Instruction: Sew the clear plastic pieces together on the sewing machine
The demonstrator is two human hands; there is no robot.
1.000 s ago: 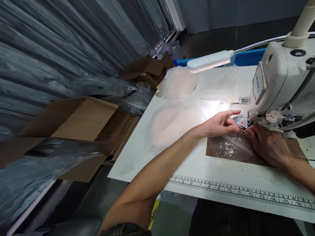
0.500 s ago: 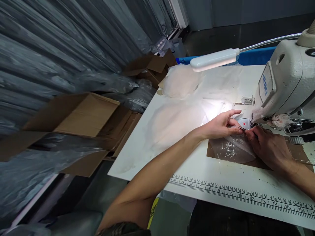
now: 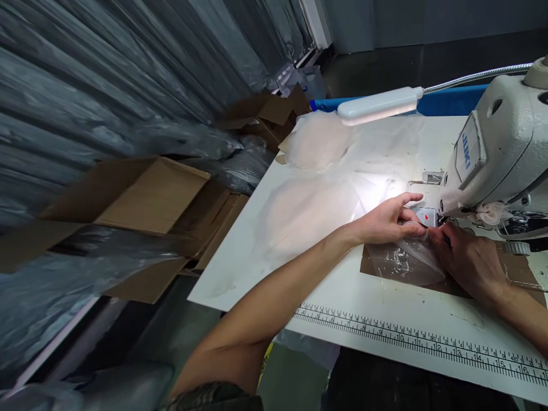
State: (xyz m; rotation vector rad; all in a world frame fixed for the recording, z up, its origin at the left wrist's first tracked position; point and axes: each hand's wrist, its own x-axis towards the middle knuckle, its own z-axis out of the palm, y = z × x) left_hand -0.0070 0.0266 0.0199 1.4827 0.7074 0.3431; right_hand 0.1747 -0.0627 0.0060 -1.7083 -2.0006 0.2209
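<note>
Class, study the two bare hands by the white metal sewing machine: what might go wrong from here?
The bare left hand and bare right hand work right beside the metal presser foot of the white metal sewing machine, so a finger might get caught if it ran.

The sheer whitish fabric at their fingertips looks thin and slippery, so it might slip or pucker.

The left forearm lies against the pale, translucent fabric pile and might drag it.

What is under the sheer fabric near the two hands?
A brown sheet lies under the sheer fabric, on the white table. What the left hand and right hand, at the upper edge, cover cannot be seen.
</note>
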